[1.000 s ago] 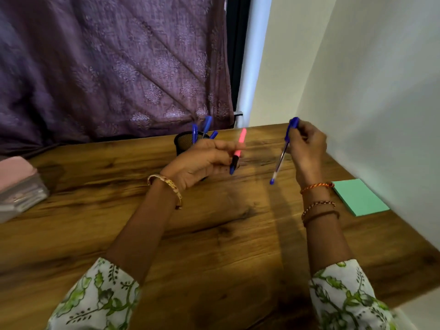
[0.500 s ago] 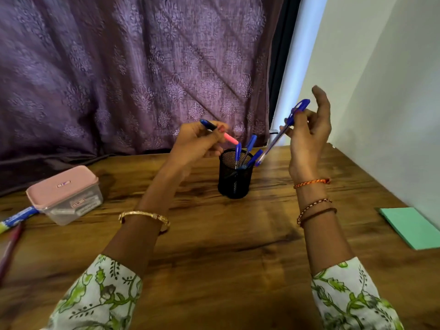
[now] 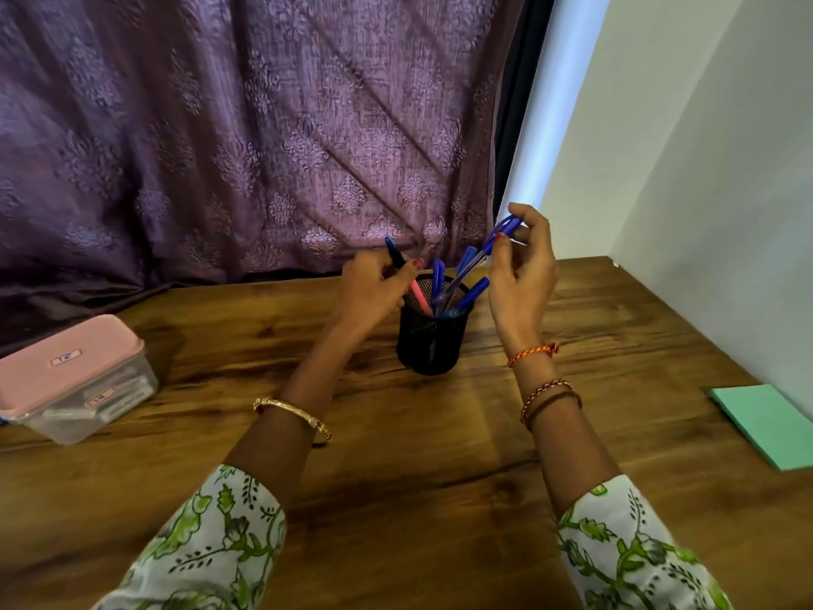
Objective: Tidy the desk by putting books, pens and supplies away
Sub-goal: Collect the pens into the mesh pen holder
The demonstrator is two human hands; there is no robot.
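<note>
While both my wrists hang over the wooden desk [image 3: 396, 433], my left hand [image 3: 374, 286] pinches one pink-and-black pen [image 3: 420, 297], my right hand [image 3: 521, 275] one clear blue-capped pen [image 3: 477, 257]; both tips sit inside the black mesh cup [image 3: 433, 341], alongside three blue pens [image 3: 470, 295].

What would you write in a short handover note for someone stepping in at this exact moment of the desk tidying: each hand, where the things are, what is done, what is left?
Left hand: grip on the pink pen, lower end already inside the black mesh pen holder.
Right hand: pinches the cap end of a blue pen, tip lowered into the same holder.
Done: several blue pens already stand in the holder.
Left: release both pens; then the green sticky notes at the desk's right edge and the pink-lidded box on the left, if they also need stowing.
</note>
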